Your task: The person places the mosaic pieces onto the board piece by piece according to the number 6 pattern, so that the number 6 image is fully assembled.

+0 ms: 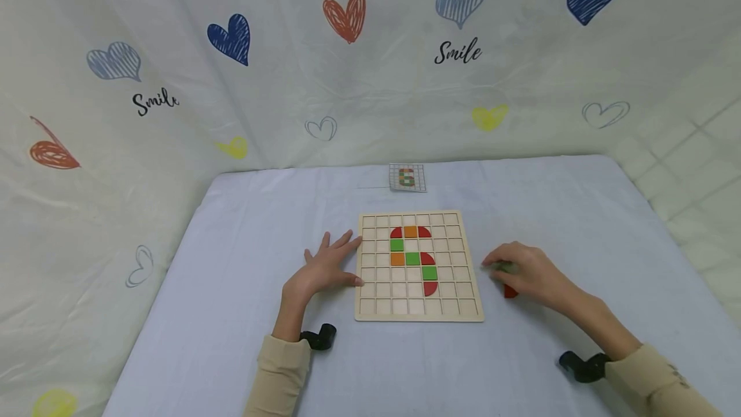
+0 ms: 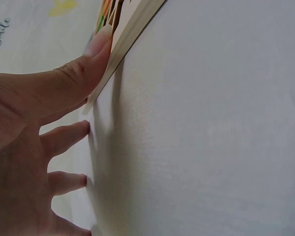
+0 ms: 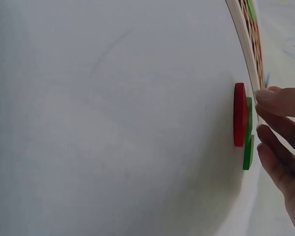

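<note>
A square wooden grid board (image 1: 376, 307) lies on the white cloth, with red, orange and green tiles in several cells. My left hand (image 1: 324, 269) rests at its left edge, fingers spread; in the left wrist view the thumb (image 2: 99, 44) touches the board's side. To the right of the board, my right hand (image 1: 529, 272) hovers over loose tiles with fingers bent. A green tile (image 1: 507, 267) shows in the gap between thumb and fingers. In the right wrist view a red rounded tile (image 3: 240, 115) and a green tile (image 3: 248, 155) lie near the fingertips.
Behind the board lies a small card (image 1: 408, 177) printed with a grid and a coloured pattern. Black wrist devices (image 1: 321, 337) are on both forearms. A white curtain (image 1: 370, 82) with hearts hangs behind the table.
</note>
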Available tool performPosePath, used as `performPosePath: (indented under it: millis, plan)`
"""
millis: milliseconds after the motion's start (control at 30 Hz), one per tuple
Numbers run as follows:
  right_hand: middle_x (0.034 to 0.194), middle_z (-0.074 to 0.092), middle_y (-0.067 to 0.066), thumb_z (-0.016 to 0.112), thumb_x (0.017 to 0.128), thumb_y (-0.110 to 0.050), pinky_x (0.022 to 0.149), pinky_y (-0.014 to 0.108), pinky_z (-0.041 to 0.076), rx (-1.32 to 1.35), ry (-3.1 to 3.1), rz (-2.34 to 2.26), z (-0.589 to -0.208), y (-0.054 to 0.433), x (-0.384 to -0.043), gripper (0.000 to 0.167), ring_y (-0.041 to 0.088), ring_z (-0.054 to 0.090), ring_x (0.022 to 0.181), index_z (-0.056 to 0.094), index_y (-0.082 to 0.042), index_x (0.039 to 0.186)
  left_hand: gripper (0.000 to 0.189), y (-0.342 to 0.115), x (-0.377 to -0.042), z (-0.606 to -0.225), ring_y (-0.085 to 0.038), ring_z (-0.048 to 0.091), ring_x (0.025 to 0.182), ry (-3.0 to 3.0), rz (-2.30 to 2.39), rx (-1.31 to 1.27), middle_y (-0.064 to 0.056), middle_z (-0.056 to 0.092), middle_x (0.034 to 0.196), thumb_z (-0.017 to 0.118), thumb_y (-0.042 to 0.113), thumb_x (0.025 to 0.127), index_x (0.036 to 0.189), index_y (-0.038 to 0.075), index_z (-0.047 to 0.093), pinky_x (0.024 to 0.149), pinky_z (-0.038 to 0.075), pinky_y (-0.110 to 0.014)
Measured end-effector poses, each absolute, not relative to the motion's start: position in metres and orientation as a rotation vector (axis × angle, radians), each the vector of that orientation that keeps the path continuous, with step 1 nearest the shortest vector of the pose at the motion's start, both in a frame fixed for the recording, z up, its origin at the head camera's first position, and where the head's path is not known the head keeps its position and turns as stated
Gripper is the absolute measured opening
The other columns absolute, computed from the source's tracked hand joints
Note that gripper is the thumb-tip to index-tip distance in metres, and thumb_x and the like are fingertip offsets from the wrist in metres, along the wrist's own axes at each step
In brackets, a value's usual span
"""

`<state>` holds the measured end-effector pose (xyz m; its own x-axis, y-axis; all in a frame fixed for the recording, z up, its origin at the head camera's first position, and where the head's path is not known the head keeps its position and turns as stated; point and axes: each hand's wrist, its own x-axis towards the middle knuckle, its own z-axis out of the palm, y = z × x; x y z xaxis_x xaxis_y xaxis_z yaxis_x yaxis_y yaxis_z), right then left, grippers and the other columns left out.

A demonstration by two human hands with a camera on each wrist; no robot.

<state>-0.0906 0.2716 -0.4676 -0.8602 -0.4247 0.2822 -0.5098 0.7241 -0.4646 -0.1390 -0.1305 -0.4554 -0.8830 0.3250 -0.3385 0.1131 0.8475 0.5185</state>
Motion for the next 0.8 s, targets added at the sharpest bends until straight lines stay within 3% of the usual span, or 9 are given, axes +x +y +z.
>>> performPosePath:
  millis: [400,800]
  plan:
    - [0.102,0.074,-0.006,0.089,0.071,0.001,0.077,0.025,0.057,0.837,-2.767,0.764,-0.469,0.293,-0.084,0.037,0.014,0.065,0.094,0.078,-0.020,0.099,0.092,-0.131,-0.139,-0.456,-0.043,-0.004,0.159,2.603,0.693,0.320,0.001,0.022,0.172,0.086,0.035,0.083,0.161,0.027,0.039,0.113,-0.001,-0.082]
    - [0.096,0.070,-0.003,0.088,0.070,0.004,0.067,0.025,0.056,0.809,-2.780,0.803,-0.471,0.290,-0.086,0.032,0.010,0.062,0.082,0.076,-0.010,0.096,0.092,-0.131,-0.139,-0.455,-0.043,-0.004,0.159,2.602,0.704,0.334,0.000,0.022,0.172,0.086,0.034,0.083,0.161,0.026,0.039,0.113,-0.001,-0.083]
